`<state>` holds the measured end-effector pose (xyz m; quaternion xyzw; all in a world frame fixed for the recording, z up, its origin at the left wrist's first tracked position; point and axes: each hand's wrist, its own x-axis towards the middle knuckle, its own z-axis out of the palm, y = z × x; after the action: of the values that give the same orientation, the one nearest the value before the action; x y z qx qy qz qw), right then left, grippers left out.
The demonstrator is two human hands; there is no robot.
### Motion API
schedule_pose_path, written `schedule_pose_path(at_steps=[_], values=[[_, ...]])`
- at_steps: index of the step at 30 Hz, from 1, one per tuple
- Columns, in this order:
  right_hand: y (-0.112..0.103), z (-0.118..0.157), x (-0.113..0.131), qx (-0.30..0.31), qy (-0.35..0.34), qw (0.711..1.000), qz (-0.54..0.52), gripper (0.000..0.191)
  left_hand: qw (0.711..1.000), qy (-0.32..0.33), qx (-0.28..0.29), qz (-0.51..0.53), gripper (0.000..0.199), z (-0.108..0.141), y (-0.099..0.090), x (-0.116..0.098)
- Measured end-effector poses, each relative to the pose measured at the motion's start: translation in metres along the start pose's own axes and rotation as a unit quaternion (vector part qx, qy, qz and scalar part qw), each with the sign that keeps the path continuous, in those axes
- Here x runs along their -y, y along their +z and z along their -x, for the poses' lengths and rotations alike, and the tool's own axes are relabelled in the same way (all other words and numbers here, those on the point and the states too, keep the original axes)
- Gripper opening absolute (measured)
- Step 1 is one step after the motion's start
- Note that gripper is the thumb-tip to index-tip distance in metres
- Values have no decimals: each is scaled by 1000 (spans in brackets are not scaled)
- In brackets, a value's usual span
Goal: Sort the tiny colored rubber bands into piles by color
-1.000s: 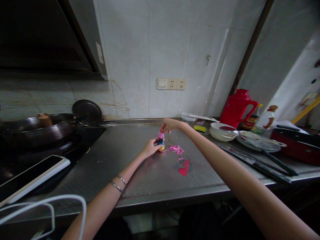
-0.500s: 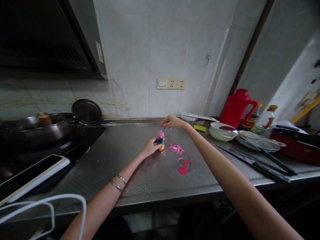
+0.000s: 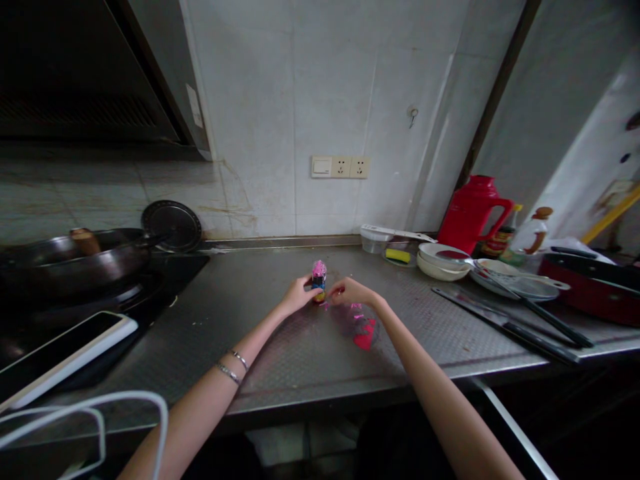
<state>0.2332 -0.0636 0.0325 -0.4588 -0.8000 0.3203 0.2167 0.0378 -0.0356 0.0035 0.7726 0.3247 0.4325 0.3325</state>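
Note:
My left hand [image 3: 299, 295] is closed around a small clear jar [image 3: 319, 283] standing upright on the steel counter. Pink strips [image 3: 319, 268] fill its top, above dark, blue and yellowish layers. Just right of the jar is my right hand [image 3: 350, 292], its fingers bent together and slightly blurred; whatever they pinch is too small to make out. Loose pink rubber-band-like strips [image 3: 356, 307] lie on the counter beneath that hand, mostly hidden by it. Nearer to me, red heart shapes [image 3: 365, 337] show on the counter within a faint round outline.
On the left, a wok [image 3: 75, 257] sits on the stove beside a white-cased phone-like device [image 3: 65, 360]. Toward the right are a yellow sponge [image 3: 397, 256], stacked bowls [image 3: 440, 263], a knife [image 3: 505, 327], a red thermos [image 3: 473, 217] and a red pot [image 3: 590, 287].
My right hand has come down from above the jar to the loose pink strips at its right, covering most of them. My left hand still holds the jar in place.

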Motion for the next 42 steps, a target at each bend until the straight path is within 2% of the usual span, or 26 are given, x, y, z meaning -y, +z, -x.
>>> schedule_pose_path(at_steps=[7, 15, 22, 29, 32, 37, 42], values=[[10, -7, -7, 27, 30, 999, 19, 36, 1000, 5, 5, -9, 41, 0, 0, 0], [15, -15, -17, 16, 10, 999, 34, 26, 1000, 11, 4, 9, 42, 1, 1, -2], [18, -16, -15, 11, 12, 999, 46, 21, 1000, 11, 3, 9, 42, 0, 1, -1], [4, -4, -9, 24, 14, 999, 18, 22, 1000, 7, 3, 11, 43, 0, 1, 1], [-11, 5, 4, -5, 11, 1000, -7, 24, 1000, 2, 4, 13, 44, 1, 1, 1], [-35, 6, 34, -114, -37, 993, -7, 30, 1000, 0, 8, 18, 40, 0, 1, 0], [-46, -7, 57, -198, -101, 967, 124, 17, 1000, 6, 12, 1, 40, 1, 1, -1]])
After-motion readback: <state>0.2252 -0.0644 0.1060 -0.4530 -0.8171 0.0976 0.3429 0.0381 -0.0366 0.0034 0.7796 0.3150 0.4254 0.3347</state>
